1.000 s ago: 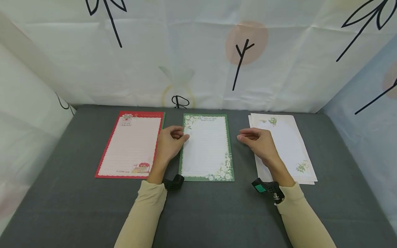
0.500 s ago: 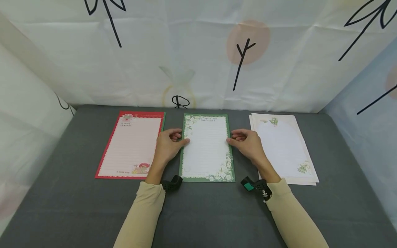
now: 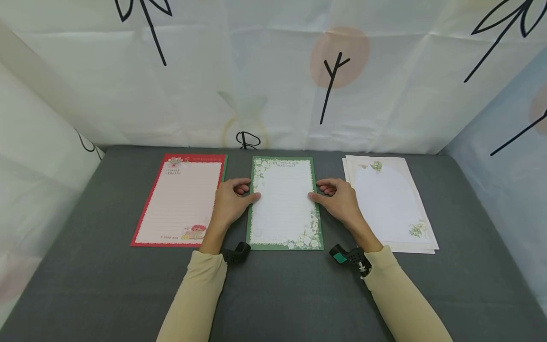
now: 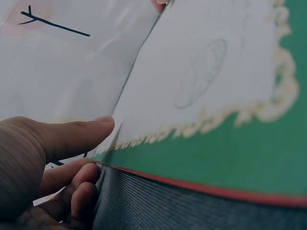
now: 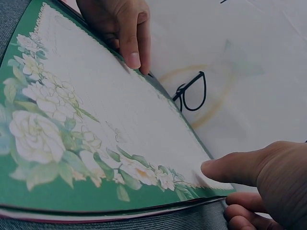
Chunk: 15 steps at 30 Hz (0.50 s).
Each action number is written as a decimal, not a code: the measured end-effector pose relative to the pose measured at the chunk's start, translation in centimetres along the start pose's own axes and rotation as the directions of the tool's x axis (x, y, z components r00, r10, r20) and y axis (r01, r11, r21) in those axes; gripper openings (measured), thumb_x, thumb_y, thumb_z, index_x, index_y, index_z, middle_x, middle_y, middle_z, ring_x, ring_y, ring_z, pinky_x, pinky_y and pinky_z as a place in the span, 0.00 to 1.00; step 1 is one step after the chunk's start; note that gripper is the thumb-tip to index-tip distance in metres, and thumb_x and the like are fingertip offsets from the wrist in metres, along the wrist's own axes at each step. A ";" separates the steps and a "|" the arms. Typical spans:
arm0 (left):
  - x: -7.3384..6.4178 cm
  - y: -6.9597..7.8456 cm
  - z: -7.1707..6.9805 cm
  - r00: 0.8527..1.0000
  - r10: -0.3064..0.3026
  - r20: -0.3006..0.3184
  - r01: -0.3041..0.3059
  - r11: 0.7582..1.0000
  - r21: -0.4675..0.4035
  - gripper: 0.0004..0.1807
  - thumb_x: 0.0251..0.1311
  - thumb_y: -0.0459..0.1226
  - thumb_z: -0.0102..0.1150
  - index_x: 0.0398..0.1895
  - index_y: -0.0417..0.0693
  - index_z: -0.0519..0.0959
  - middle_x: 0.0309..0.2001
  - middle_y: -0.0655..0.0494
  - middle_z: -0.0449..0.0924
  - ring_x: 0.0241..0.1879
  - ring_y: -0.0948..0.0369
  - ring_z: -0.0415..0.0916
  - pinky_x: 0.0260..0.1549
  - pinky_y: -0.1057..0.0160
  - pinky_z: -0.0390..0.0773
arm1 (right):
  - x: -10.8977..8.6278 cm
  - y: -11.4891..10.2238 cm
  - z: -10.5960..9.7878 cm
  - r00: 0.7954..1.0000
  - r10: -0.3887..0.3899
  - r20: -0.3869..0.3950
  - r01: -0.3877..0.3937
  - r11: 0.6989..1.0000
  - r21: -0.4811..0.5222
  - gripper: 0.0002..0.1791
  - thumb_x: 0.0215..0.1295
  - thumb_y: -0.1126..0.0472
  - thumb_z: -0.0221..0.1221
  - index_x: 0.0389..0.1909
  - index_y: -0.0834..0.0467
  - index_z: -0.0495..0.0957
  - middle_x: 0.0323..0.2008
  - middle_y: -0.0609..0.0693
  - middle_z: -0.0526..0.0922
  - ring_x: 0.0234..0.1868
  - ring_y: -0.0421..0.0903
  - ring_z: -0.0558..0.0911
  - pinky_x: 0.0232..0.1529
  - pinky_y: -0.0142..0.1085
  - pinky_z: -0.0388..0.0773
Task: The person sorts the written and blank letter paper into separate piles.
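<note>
A stack of green-bordered letter paper point(image 3: 284, 213) with white flowers lies in the middle of the table. Thin red and pale edges show beneath its top sheet in the wrist views. My left hand point(image 3: 228, 199) grips its left edge, thumb on the printed face and fingers curled at the rim. On the opposite edge, my right hand point(image 3: 339, 202) holds it the same way; its thumb point(image 5: 235, 167) presses the top sheet in the right wrist view. How far the fingers reach underneath is hidden.
Red-bordered letter paper point(image 3: 179, 199), with a green edge showing behind it, lies left, partly behind my left hand. Cream sheets point(image 3: 384, 190) with leaf prints lie slightly offset at right. A dark grey cloth covers the table point(image 3: 282, 294); a patterned white curtain point(image 3: 273, 71) hangs behind.
My right hand has moved left from beside the cream sheets to the green-bordered paper's right edge, and its thumb now lies on top. My left hand has barely moved.
</note>
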<state>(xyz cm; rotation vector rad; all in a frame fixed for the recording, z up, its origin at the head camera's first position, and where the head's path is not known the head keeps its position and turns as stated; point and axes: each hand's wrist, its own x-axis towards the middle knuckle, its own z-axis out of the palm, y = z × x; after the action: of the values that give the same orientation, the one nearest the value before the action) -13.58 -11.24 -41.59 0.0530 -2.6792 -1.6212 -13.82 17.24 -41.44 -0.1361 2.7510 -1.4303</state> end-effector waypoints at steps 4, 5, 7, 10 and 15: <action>0.0 0.0 0.0 1.000 -0.003 -0.001 0.003 1.000 0.028 0.25 0.56 0.33 0.75 0.57 0.34 0.82 0.42 0.42 0.80 0.45 0.48 0.74 0.46 0.52 0.74 | 0.0 0.0 0.1 1.000 0.005 0.001 -0.005 1.000 -0.002 0.23 0.63 0.60 0.70 0.56 0.68 0.81 0.46 0.64 0.80 0.47 0.57 0.78 0.51 0.50 0.74; 0.0 0.0 0.0 1.000 -0.004 -0.001 0.004 0.999 0.034 0.25 0.56 0.33 0.75 0.57 0.34 0.82 0.41 0.42 0.80 0.45 0.49 0.74 0.46 0.52 0.74 | 0.0 -0.1 0.1 1.000 0.008 0.003 -0.008 1.000 -0.003 0.23 0.63 0.60 0.70 0.56 0.68 0.81 0.46 0.64 0.80 0.47 0.58 0.78 0.52 0.50 0.74; 0.0 0.0 0.0 1.000 -0.003 -0.002 0.003 0.999 0.043 0.25 0.56 0.33 0.75 0.56 0.34 0.82 0.41 0.42 0.79 0.44 0.49 0.74 0.45 0.53 0.73 | 0.0 -0.1 0.1 1.000 0.012 0.006 -0.012 1.000 -0.007 0.23 0.63 0.60 0.70 0.55 0.68 0.81 0.46 0.64 0.79 0.48 0.58 0.78 0.52 0.51 0.73; -0.1 0.0 0.0 1.000 0.002 -0.005 -0.002 0.999 0.047 0.25 0.55 0.33 0.75 0.56 0.34 0.82 0.40 0.43 0.79 0.44 0.49 0.74 0.45 0.53 0.73 | 0.0 -0.1 0.1 1.000 0.014 0.007 -0.014 1.000 -0.006 0.23 0.62 0.61 0.71 0.56 0.68 0.81 0.46 0.64 0.79 0.48 0.58 0.77 0.52 0.51 0.73; -0.1 -0.1 0.1 1.000 0.003 -0.009 -0.003 0.999 0.041 0.24 0.54 0.32 0.75 0.56 0.34 0.82 0.40 0.43 0.79 0.44 0.49 0.74 0.45 0.53 0.73 | 0.0 0.0 0.3 1.000 0.002 -0.015 -0.002 1.000 -0.002 0.23 0.61 0.63 0.71 0.55 0.68 0.81 0.45 0.63 0.80 0.47 0.58 0.78 0.52 0.50 0.73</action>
<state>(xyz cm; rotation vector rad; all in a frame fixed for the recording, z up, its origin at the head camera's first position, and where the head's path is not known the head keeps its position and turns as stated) -13.44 -11.20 -41.67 0.0564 -2.7042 -1.5616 -13.75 16.99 -41.58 -0.1234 2.7635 -1.4340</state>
